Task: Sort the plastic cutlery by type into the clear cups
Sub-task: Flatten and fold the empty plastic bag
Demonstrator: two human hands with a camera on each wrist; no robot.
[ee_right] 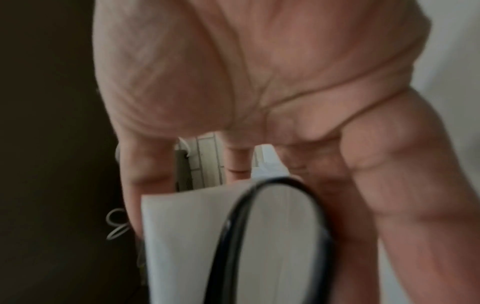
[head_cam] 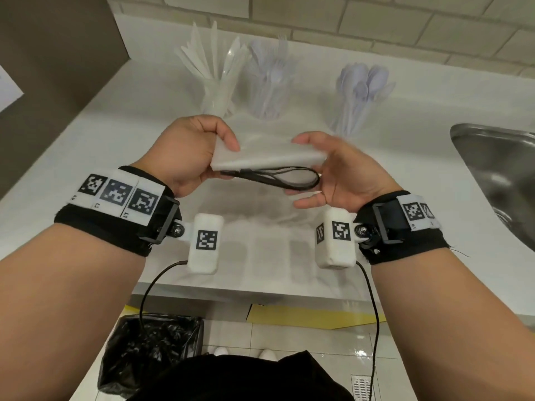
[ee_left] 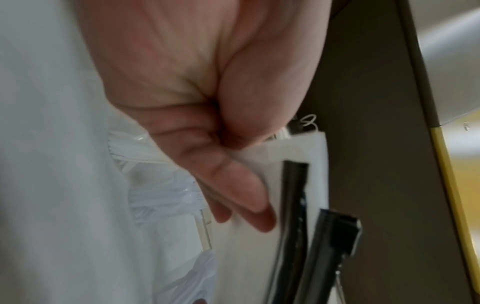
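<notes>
Three clear cups stand at the back of the white counter (head_cam: 86,175): one with knives (head_cam: 215,91), one with forks (head_cam: 269,88), one with spoons (head_cam: 359,94). Above the counter both hands hold a flat white block (head_cam: 266,157) with a black cable loop (head_cam: 283,180) under it. My left hand (head_cam: 220,157) grips its left end, thumb on top. My right hand (head_cam: 318,166) holds the right end, thumb above and fingers below by the loop. The left wrist view shows my fingers (ee_left: 233,185) on the block (ee_left: 293,150); the right wrist view shows the loop (ee_right: 233,226).
A steel sink (head_cam: 498,169) is set into the counter at the right. A bin with a black liner (head_cam: 150,348) stands on the floor below the counter's front edge. A brown panel (head_cam: 58,53) rises at the left; a tiled wall (head_cam: 376,18) runs behind the cups.
</notes>
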